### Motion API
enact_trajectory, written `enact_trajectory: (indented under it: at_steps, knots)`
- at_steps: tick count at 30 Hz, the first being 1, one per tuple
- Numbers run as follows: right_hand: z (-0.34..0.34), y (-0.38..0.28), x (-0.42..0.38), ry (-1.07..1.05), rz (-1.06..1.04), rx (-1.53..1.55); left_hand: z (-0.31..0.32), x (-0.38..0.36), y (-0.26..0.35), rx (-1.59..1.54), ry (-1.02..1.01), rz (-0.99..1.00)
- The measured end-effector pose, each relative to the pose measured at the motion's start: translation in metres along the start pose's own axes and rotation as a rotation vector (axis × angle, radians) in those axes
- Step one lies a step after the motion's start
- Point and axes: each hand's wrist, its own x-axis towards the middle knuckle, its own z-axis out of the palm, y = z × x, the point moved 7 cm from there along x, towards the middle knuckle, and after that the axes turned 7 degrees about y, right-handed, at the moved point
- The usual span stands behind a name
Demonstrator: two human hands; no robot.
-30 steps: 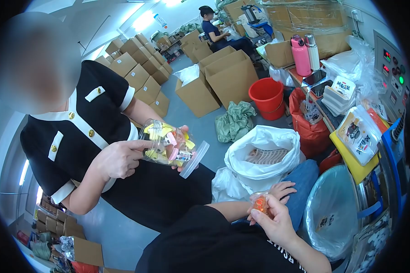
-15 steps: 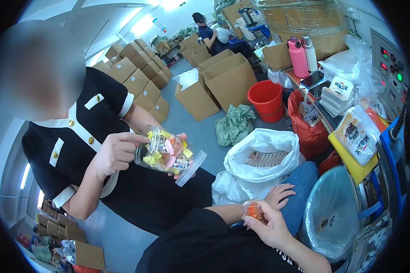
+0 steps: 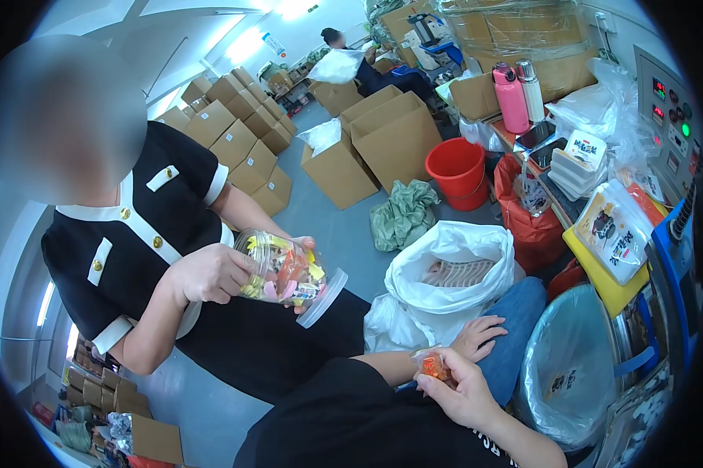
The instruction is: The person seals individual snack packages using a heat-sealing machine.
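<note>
My right hand point(image 3: 465, 390) is closed, pinching a small wrapped candy point(image 3: 433, 366) in clear and orange-red film between thumb and fingers. Just behind it, my left hand point(image 3: 479, 338) lies with fingers apart on the blue jeans point(image 3: 521, 312) over my leg, holding nothing. To the left stands a person in a black top with white trim. One hand of that person point(image 3: 308, 243) supports a clear plastic jar point(image 3: 285, 269) of yellow, pink and orange wrapped candies, tilted on its side. The person's other hand point(image 3: 211, 273) is at the jar's mouth, fingertips partly hidden.
A white sack point(image 3: 414, 300) with clear plastic trays stands by my leg. To the right is a bin lined with clear plastic point(image 3: 566, 374). A red bucket point(image 3: 457, 175), cardboard boxes point(image 3: 394, 136) and a workbench with bottles point(image 3: 511, 97) lie beyond. Another person sits at the back.
The other person's fingers have moved from pointing at the jar's rim to its mouth. At the back, the seated person has swung a white bag out to the left. My hands stay nearly still.
</note>
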Motion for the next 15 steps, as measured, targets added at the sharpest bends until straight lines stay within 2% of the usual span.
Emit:
enact_trajectory:
  at_steps: [15]
  knots:
    - [0.0001, -0.0016, 0.0001, -0.028, -0.035, -0.094, -0.001, 0.0012, 0.0007, -0.015, -0.001, -0.025]
